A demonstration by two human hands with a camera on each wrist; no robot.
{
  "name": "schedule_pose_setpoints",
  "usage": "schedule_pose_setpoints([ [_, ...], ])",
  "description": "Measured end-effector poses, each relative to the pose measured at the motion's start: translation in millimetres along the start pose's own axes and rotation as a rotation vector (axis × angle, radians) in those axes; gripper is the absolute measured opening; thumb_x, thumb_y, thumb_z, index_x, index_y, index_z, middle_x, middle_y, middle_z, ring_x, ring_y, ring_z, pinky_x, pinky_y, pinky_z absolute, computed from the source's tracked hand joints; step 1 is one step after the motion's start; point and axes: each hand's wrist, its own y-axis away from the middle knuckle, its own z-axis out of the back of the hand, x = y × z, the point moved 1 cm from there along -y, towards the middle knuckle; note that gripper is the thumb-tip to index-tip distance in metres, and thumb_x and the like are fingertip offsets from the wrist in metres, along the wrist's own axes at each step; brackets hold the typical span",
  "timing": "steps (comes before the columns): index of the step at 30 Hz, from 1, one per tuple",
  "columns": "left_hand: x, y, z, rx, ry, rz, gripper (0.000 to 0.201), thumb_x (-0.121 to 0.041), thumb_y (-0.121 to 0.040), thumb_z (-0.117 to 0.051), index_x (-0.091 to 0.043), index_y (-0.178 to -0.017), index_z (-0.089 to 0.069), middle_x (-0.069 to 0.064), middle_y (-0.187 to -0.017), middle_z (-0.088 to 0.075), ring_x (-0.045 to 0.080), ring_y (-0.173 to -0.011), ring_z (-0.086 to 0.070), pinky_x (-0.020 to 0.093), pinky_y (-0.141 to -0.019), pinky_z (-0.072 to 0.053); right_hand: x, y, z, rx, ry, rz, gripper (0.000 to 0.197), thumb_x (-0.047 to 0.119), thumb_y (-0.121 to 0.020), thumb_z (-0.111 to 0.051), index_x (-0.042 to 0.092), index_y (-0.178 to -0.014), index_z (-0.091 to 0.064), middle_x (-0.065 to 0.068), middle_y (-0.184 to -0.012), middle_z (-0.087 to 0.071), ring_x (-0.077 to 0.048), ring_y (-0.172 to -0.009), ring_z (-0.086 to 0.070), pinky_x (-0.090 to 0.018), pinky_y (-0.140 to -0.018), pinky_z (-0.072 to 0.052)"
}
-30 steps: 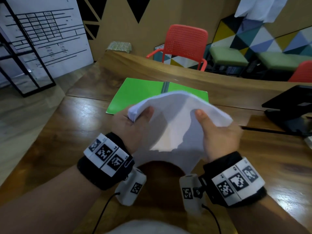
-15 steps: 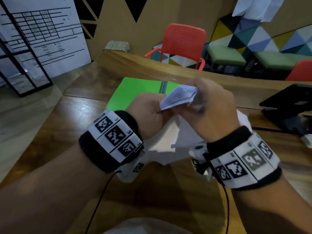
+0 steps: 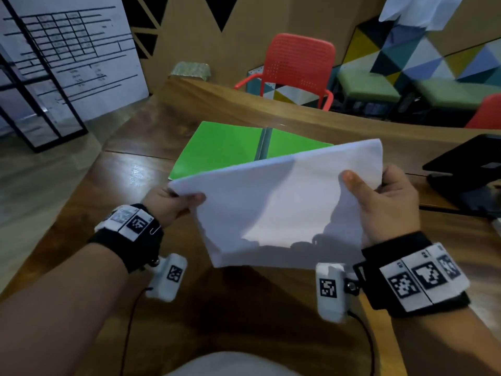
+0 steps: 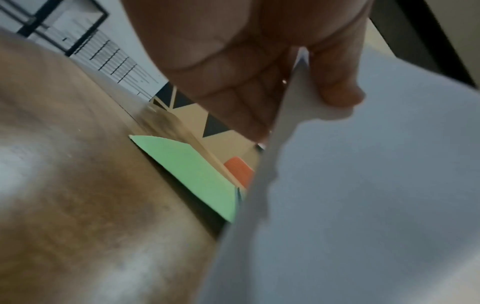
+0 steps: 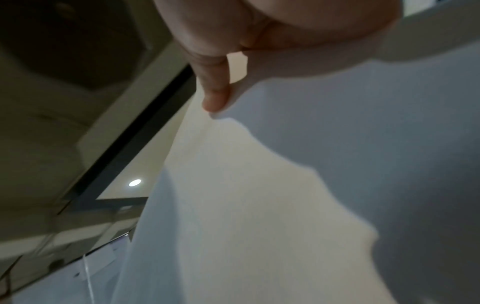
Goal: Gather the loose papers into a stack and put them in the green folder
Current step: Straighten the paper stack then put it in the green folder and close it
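A stack of white papers (image 3: 282, 202) is held up above the wooden table (image 3: 81, 213), tilted toward me. My left hand (image 3: 173, 202) pinches its left corner, thumb on top. My right hand (image 3: 385, 202) grips the right edge, thumb on the front face. The green folder (image 3: 219, 147) lies open and flat on the table just beyond the papers, which cover its near right part. In the left wrist view my left hand (image 4: 298, 82) pinches the paper stack (image 4: 363, 205), with the folder (image 4: 189, 172) beyond. The right wrist view shows my right hand's thumb (image 5: 215, 90) pressed on the paper stack (image 5: 259, 205).
A black device (image 3: 466, 169) on a stand sits at the right on the table, with a dark cable running from it. A red chair (image 3: 298, 69) stands behind the table's far edge. A black metal frame (image 3: 35, 99) stands at the left on the floor.
Half a second ago both hands were close together, bunched over the papers. They have since spread apart, and the stack now stretches flat between them, held by its two sides.
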Motion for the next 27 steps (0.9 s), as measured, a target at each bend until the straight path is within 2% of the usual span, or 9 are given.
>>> schedule_pose_setpoints([
  [2, -0.6, -1.7, -5.7, -0.152, 0.034, -0.103, 0.015, -0.017, -0.054, -0.084, -0.018, -0.066, -0.075, 0.013, -0.083, -0.075, 0.02, -0.07, -0.07, 0.03, -0.07, -0.058, -16.4, 3.3, -4.7, -0.076, -0.01, -0.05, 0.026, 0.006, -0.082, -0.067, 0.022, -0.069, -0.051, 0.02, -0.053, -0.064, 0.005, -0.05, -0.056, -0.014, -0.054, -0.047],
  [4, -4.1, 4.3, -15.2, -0.254, 0.034, -0.176, 0.005, -0.018, -0.068, -0.075, -0.02, -0.065, -0.072, -0.004, -0.064, -0.074, 0.009, -0.057, -0.068, 0.019, -0.056, -0.054, -33.5, 12.4, -12.4, -0.124, -0.022, -0.091, 0.025, 0.005, -0.083, -0.066, 0.023, -0.072, -0.053, 0.024, -0.055, -0.065, 0.007, -0.052, -0.058, -0.009, -0.053, -0.047],
  [9, 2.1, 23.0, -36.4, -0.214, -0.056, -0.26, 0.015, -0.009, -0.078, -0.068, -0.023, -0.074, -0.067, -0.017, -0.049, -0.067, -0.008, -0.046, -0.061, 0.009, -0.043, -0.047, -75.9, 43.6, -25.6, -0.143, 0.085, -0.188, 0.032, 0.001, -0.078, -0.07, 0.028, -0.068, -0.056, 0.011, -0.065, -0.063, -0.017, -0.072, -0.056, -0.033, -0.068, -0.047],
  [12, 10.7, 28.9, -38.4, -0.203, -0.084, -0.256, 0.018, -0.009, -0.079, -0.067, -0.023, -0.073, -0.059, -0.011, -0.063, -0.061, -0.015, -0.043, -0.055, 0.003, -0.039, -0.04, -77.8, 48.9, -27.5, -0.125, 0.043, -0.269, 0.032, 0.003, -0.08, -0.069, 0.032, -0.078, -0.054, 0.013, -0.08, -0.06, -0.006, -0.072, -0.062, -0.024, -0.07, -0.051],
  [14, 9.0, 28.6, -37.7, -0.178, -0.042, -0.27, 0.016, -0.023, -0.075, -0.07, -0.026, -0.071, -0.055, -0.005, -0.066, -0.057, -0.01, -0.046, -0.056, 0.008, -0.042, -0.041, -73.3, 45.2, -27.6, -0.12, -0.023, -0.288, 0.022, 0.018, -0.076, -0.074, 0.031, -0.078, -0.057, 0.011, -0.081, -0.062, 0.001, -0.068, -0.063, -0.026, -0.069, -0.051],
  [17, 5.1, 18.1, -35.2, -0.215, 0.151, -0.202, 0.022, -0.042, -0.056, -0.064, -0.022, -0.062, -0.058, -0.007, -0.049, -0.058, 0.003, -0.045, -0.053, 0.022, -0.05, -0.04, -66.3, 35.7, -26.3, -0.119, -0.012, -0.304, 0.04, 0.066, -0.057, -0.07, 0.029, -0.069, -0.061, 0.002, -0.074, -0.058, -0.018, -0.074, -0.055, -0.034, -0.07, -0.043],
  [19, 2.3, 9.6, -36.0, -0.227, 0.21, -0.153, 0.013, -0.03, -0.068, -0.062, -0.021, -0.059, -0.06, -0.009, -0.04, -0.059, 0.002, -0.039, -0.052, 0.023, -0.052, -0.039, -62.3, 28.4, -26.7, -0.142, -0.016, -0.325, 0.032, 0.056, -0.064, -0.06, 0.024, -0.062, -0.06, -0.001, -0.07, -0.054, -0.021, -0.075, -0.05, -0.034, -0.07, -0.039],
  [22, -2.3, 2.2, -34.1, -0.232, 0.184, -0.149, 0.03, -0.007, -0.085, -0.049, -0.02, -0.06, -0.059, -0.011, -0.042, -0.062, 0.003, -0.044, -0.055, 0.021, -0.052, -0.042, -58.9, 17.1, -22.2, -0.169, 0.004, -0.307, 0.025, 0.036, -0.075, -0.057, 0.02, -0.056, -0.053, -0.001, -0.064, -0.045, -0.016, -0.067, -0.043, -0.03, -0.064, -0.032],
  [27, -3.3, -6.6, -28.9, -0.199, 0.161, -0.146, 0.035, -0.013, -0.08, -0.045, -0.022, -0.055, -0.066, -0.004, -0.07, -0.072, 0.025, -0.081, -0.059, 0.03, -0.066, -0.046, -61.3, 2.5, -16.4, -0.155, 0.013, -0.301, 0.025, 0.03, -0.081, -0.061, 0.021, -0.06, -0.053, -0.002, -0.064, -0.046, -0.017, -0.066, -0.042, -0.031, -0.068, -0.031],
])
